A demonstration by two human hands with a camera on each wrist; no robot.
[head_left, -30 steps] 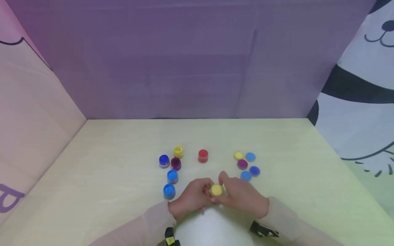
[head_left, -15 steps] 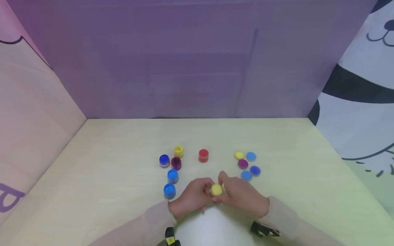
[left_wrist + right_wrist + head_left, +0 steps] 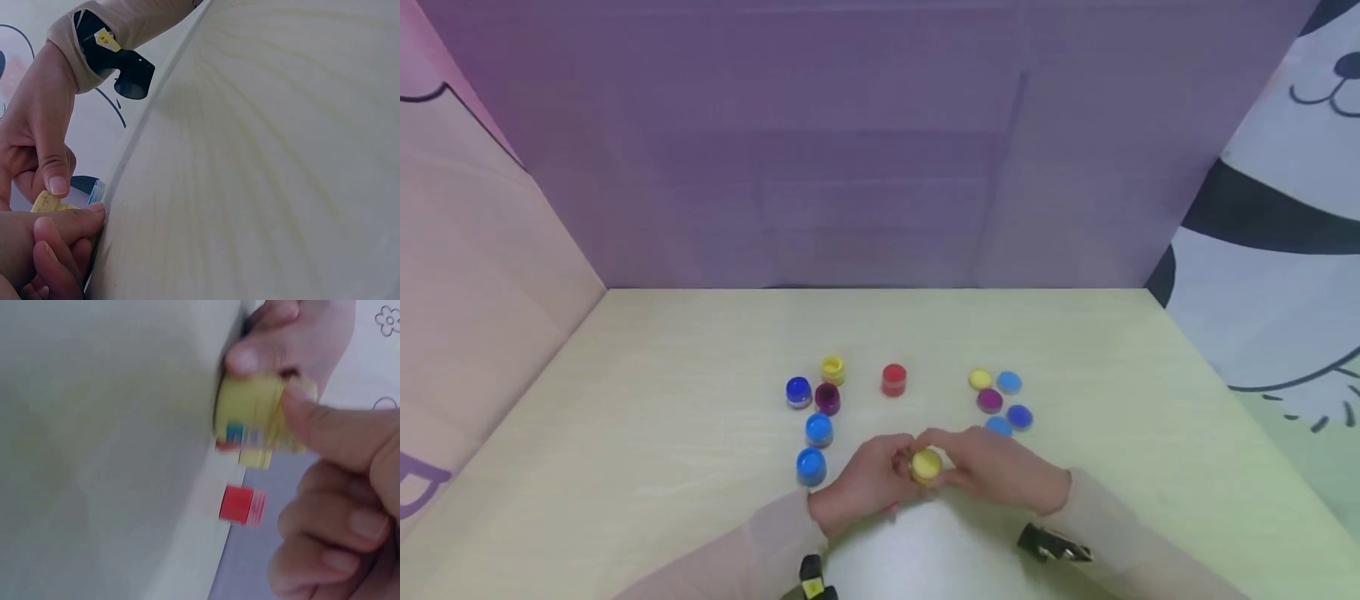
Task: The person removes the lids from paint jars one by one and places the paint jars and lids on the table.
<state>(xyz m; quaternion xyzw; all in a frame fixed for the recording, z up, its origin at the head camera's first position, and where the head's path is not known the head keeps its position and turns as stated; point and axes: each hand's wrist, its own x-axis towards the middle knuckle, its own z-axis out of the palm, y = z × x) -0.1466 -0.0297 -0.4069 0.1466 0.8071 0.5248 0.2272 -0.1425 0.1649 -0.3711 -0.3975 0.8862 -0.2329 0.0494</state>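
Note:
A small yellow paint jar [image 3: 927,467] stands upright between both hands at the front middle of the table. My left hand [image 3: 871,479] grips its body from the left. With thumb and a finger, my right hand [image 3: 1000,468] pinches the yellow lid [image 3: 927,461] at its rim. In the right wrist view the jar [image 3: 247,406] shows a small label, and my right thumb [image 3: 337,428] presses the lid's side. The left wrist view has only a sliver of the yellow jar [image 3: 47,203], mostly hidden by fingers.
Left of the hands stand open jars: light blue [image 3: 811,467], another light blue [image 3: 819,429], dark blue [image 3: 798,392], purple [image 3: 827,399] and yellow [image 3: 833,371]. A red jar [image 3: 893,380] stands behind the hands. Several loose lids [image 3: 989,401] lie to the right.
My right hand has turned about the lid: its fingertip has swung left over the far rim, and the wrist has shifted slightly right. The left hand keeps its grip on the jar.

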